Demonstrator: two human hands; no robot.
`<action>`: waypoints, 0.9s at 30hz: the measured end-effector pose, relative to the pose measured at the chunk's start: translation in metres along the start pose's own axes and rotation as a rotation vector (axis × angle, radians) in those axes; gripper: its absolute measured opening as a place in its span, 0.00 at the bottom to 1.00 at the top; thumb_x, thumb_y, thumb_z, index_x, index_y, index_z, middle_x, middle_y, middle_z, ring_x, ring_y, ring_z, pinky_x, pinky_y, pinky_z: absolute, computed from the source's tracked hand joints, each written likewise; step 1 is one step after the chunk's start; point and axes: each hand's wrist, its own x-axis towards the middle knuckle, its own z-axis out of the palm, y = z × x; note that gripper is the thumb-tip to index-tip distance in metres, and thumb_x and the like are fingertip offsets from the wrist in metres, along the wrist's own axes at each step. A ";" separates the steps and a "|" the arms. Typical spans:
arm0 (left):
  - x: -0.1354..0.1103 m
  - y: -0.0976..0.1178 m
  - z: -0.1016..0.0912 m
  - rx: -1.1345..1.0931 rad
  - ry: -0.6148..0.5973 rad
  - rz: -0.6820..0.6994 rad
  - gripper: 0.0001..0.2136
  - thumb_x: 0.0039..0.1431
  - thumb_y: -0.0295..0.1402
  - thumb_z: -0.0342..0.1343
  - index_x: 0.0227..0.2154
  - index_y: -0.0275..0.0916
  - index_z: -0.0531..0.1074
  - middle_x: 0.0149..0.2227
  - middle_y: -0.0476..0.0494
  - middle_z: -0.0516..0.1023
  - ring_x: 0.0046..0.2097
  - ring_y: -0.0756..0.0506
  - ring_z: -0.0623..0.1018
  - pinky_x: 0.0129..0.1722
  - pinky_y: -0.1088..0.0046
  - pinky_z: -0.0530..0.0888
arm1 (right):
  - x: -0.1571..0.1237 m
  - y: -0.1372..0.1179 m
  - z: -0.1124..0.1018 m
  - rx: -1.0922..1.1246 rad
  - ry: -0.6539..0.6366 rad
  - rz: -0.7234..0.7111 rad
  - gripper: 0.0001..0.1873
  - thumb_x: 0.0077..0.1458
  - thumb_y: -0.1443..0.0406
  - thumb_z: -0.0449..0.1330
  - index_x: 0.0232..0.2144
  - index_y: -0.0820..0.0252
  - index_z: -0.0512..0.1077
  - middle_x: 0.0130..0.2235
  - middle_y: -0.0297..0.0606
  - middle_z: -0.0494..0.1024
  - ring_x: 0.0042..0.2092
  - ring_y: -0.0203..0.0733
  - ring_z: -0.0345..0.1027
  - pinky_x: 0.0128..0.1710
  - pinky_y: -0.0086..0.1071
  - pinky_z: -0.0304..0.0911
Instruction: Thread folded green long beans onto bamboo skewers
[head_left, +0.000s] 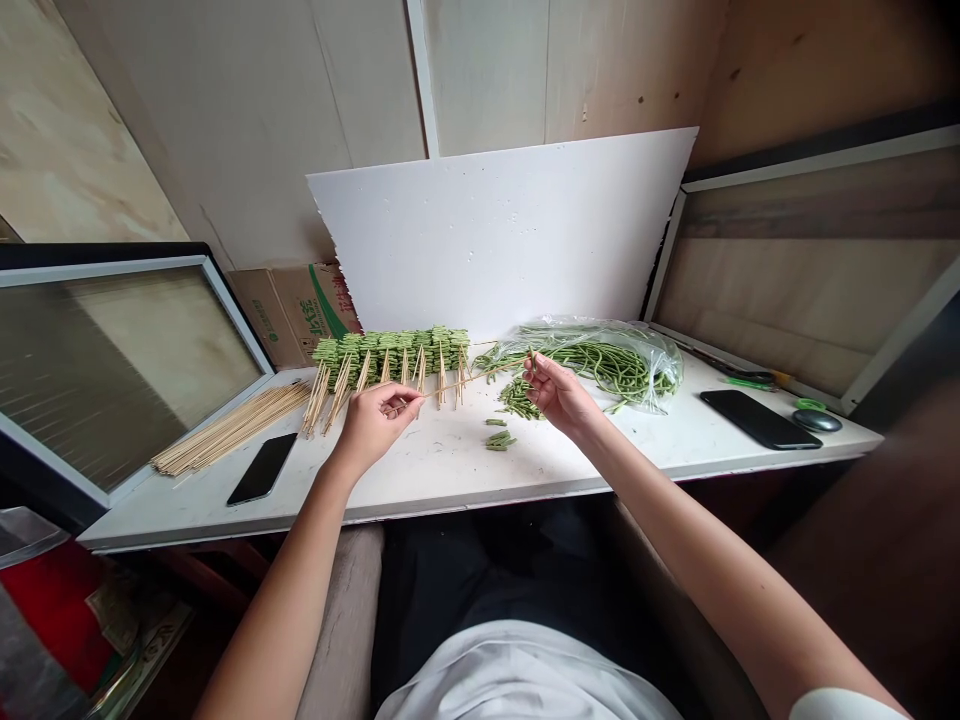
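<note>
The left hand [377,425] pinches a thin wooden skewer [465,382], whose far end reaches toward the right hand [559,392]. The right fingers [531,362] are drawn narrowly together, but whatever they may hold is too small to make out. Green bean pieces threaded on wooden skewers [390,358] lie in a row near the back edge of the white surface [442,455]. Loose cut green bean pieces [499,438] lie just beside the right hand, and long green beans in a clear plastic bag [592,365] lie behind it, blurred by the film.
</note>
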 end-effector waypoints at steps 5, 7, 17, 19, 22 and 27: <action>0.000 -0.005 0.001 -0.029 -0.011 -0.026 0.11 0.62 0.42 0.65 0.38 0.39 0.83 0.40 0.38 0.86 0.36 0.43 0.83 0.38 0.67 0.80 | -0.001 -0.006 0.002 -0.011 -0.010 0.010 0.12 0.54 0.58 0.73 0.40 0.51 0.80 0.42 0.32 0.84 0.39 0.37 0.74 0.30 0.26 0.67; 0.000 -0.006 0.001 -0.032 -0.019 -0.028 0.12 0.62 0.43 0.65 0.38 0.39 0.83 0.40 0.38 0.86 0.36 0.43 0.83 0.38 0.66 0.81 | -0.001 -0.006 0.003 -0.022 0.001 0.010 0.11 0.54 0.58 0.73 0.40 0.51 0.80 0.41 0.32 0.84 0.39 0.38 0.74 0.31 0.27 0.67; 0.001 -0.004 0.000 0.011 -0.027 0.030 0.11 0.65 0.42 0.63 0.38 0.40 0.83 0.39 0.40 0.84 0.36 0.44 0.81 0.39 0.67 0.79 | -0.001 -0.005 0.002 -0.091 0.084 -0.055 0.16 0.46 0.55 0.79 0.36 0.52 0.82 0.38 0.32 0.82 0.35 0.34 0.69 0.30 0.26 0.65; 0.001 -0.004 0.000 0.024 -0.049 0.058 0.12 0.67 0.42 0.61 0.38 0.40 0.83 0.38 0.40 0.83 0.37 0.44 0.80 0.38 0.68 0.77 | 0.000 -0.005 0.002 -0.109 0.097 -0.069 0.15 0.47 0.55 0.78 0.34 0.52 0.82 0.37 0.33 0.81 0.35 0.34 0.68 0.30 0.26 0.65; 0.000 -0.001 -0.001 0.048 -0.069 0.088 0.13 0.69 0.43 0.59 0.39 0.40 0.83 0.38 0.40 0.83 0.38 0.43 0.80 0.37 0.69 0.76 | 0.001 -0.006 0.002 -0.153 0.125 -0.092 0.14 0.47 0.55 0.77 0.34 0.54 0.83 0.36 0.33 0.81 0.34 0.35 0.67 0.28 0.26 0.64; -0.001 0.004 -0.002 0.050 -0.117 0.097 0.14 0.70 0.44 0.57 0.38 0.40 0.82 0.34 0.42 0.81 0.35 0.44 0.79 0.36 0.69 0.74 | 0.001 -0.011 -0.001 -0.230 0.124 -0.140 0.13 0.48 0.55 0.77 0.33 0.54 0.83 0.35 0.34 0.81 0.36 0.36 0.69 0.28 0.26 0.63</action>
